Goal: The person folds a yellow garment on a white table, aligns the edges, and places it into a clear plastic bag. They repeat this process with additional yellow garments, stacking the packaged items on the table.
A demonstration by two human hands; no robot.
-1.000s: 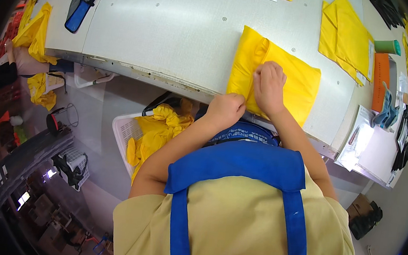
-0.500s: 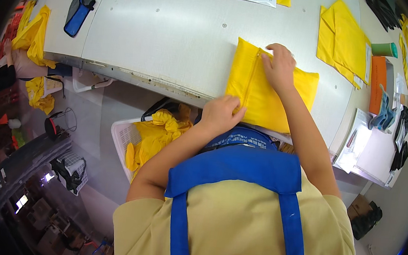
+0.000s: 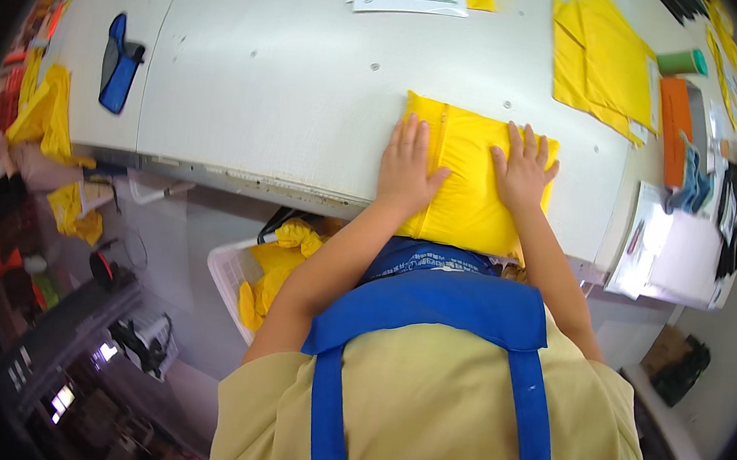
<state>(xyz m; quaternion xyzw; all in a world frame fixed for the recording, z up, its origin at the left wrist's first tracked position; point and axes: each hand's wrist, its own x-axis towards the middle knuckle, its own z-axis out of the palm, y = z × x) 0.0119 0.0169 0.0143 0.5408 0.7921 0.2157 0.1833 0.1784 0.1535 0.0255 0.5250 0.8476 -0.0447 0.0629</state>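
A yellow zippered fabric pouch point(image 3: 469, 186) lies at the near edge of the white table, its zipper running along the left side. My left hand point(image 3: 409, 163) rests flat over the pouch's left edge and the zipper, fingers stretched out and pointing away from me. On the pouch's right part lies my right hand point(image 3: 525, 163), its fingers spread and the palm down. Neither hand grips anything. What the pouch contains is hidden.
Flat yellow pouches point(image 3: 607, 62) are stacked at the far right, near a green roll point(image 3: 683, 62) and an orange box point(image 3: 675, 134). A blue-and-black fabric piece point(image 3: 122, 64) lies far left. Below the table edge stands a white basket point(image 3: 226, 274) with yellow cloth.
My left hand has moved from the pouch's near left corner up onto its zipper side. My right hand has come down from the top edge, and both hands are now flattened.
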